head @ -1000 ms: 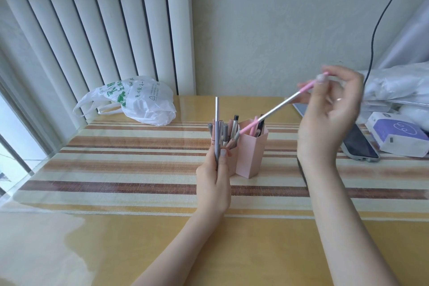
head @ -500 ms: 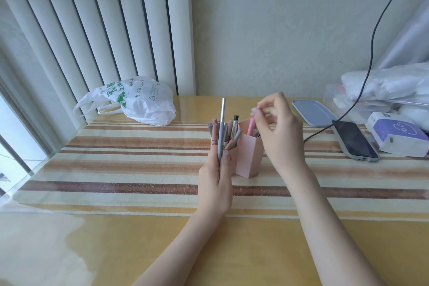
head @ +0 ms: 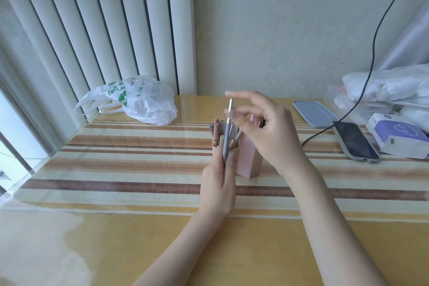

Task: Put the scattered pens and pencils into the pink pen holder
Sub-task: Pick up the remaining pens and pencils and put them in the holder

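Right grip before pink holder

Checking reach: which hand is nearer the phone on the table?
Right. The right hand hovers over the pen holder, left of the phone; the left hand is farther left.

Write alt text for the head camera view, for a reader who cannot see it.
A left hand holds a slim grey pen upright in front of a pink pen holder already full of pens, while the right hand reaches for the pen's top. They are above a striped table with a white plastic bag and a dark phone.
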Demonstrator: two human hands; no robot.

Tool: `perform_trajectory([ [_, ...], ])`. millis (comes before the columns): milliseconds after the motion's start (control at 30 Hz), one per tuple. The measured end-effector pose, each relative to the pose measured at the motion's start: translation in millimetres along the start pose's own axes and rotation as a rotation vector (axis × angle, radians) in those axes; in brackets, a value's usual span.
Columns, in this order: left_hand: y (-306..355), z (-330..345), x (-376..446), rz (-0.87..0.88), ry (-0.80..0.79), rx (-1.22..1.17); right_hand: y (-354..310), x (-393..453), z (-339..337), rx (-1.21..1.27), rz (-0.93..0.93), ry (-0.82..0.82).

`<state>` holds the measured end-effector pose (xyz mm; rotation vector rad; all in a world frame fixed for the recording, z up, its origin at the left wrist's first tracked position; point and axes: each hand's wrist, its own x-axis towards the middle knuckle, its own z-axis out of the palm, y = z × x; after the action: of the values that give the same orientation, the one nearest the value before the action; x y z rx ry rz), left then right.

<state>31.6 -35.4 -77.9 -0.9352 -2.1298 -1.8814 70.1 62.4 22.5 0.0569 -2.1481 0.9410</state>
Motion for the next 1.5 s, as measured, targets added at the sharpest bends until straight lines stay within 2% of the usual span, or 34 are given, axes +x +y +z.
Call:
perform_trajectory([
  [67, 0, 0, 0, -0.021, -0.006, 0.008, 0, -1, 4, 0.025, 0.026, -0.039],
  [200, 3, -1, 1, 0.018, -0.014, 0.031, 0, 2, 0, 0.184, 0.082, 0.015],
  [300, 3, -1, 1, 0.014, -0.014, 0.049, -3, 4, -9, 0.316, 0.076, 0.209],
  [467, 1, -1, 2, 0.007, 0.014, 0.027, -5, 5, -28, 0.323, 0.02, 0.731],
  [533, 1, -1, 2, 0.014, 0.006, 0.018, -3, 4, -31, 0.25, -0.003, 0.82],
  [600, 1, -1, 1, 0.022, 0.004, 0.01, 0, 3, -28, 0.205, -0.002, 0.827],
  [733, 0, -1, -1, 0.016, -0.008, -0.006, 15, 1, -14, 0.055, -0.001, 0.721],
  [900, 1, -2, -1, 0.001, -0.017, -0.021, 42, -6, 5, -0.274, 0.084, 0.365],
  [967, 1, -1, 0, -0.008, -0.005, -0.013, 49, -8, 9, -0.287, 0.08, 0.27],
  [1067, 1, 0, 1, -0.015, 0.008, 0.002, 53, -6, 8, -0.276, 0.084, 0.24],
  [1233, 3, -2, 0, 0.001, 0.014, 0.02, 38, -2, 0, -0.167, 0.043, 0.38],
  [1300, 3, -2, 1, 0.026, 0.021, 0.024, 28, 1, -7, -0.068, 0.021, 0.345],
  [1367, 1, -1, 1, 0.053, 0.025, 0.029, 19, 2, -11, 0.089, 0.083, 0.123],
  [1433, -1, 0, 1, 0.066, 0.027, 0.031, 13, 2, -9, 0.146, 0.16, -0.15],
  [1500, -2, 0, 1, 0.069, 0.021, 0.025, 11, -1, -3, 0.172, 0.199, -0.286],
])
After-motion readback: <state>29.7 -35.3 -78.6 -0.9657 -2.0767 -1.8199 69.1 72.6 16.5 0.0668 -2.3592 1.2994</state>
